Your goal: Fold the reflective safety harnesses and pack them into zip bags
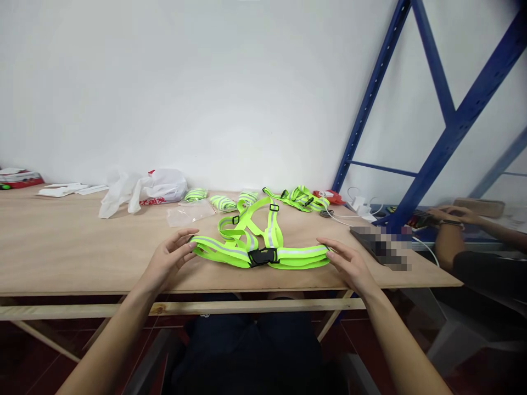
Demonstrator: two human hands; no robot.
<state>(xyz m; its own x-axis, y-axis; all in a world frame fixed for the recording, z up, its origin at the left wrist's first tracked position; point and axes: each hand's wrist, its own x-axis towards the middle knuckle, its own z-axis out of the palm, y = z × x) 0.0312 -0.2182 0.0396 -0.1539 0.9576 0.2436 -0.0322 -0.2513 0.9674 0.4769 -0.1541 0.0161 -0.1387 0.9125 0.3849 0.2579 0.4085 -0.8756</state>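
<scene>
A lime-yellow reflective harness vest (302,253) with silver-grey stripes lies at the table's front edge. Its waist strap runs left to right, joined at the middle by a black buckle (263,256). Behind the strap, the shoulder straps with black sliders (274,208) spread in loose loops. My left hand (173,253) pinches the strap's left end between thumb and fingers. At the opposite end, the fingers of my right hand (345,262) are closed on the strap.
Behind the vest lie striped folded bundles (223,203), a clear plastic bag (191,213), a white bag (167,185), another loose vest (302,198) and a red packet (330,197). A blue metal rack (447,131) rises at right, near a dark blurred-out object (379,247) and another person's arm (448,241).
</scene>
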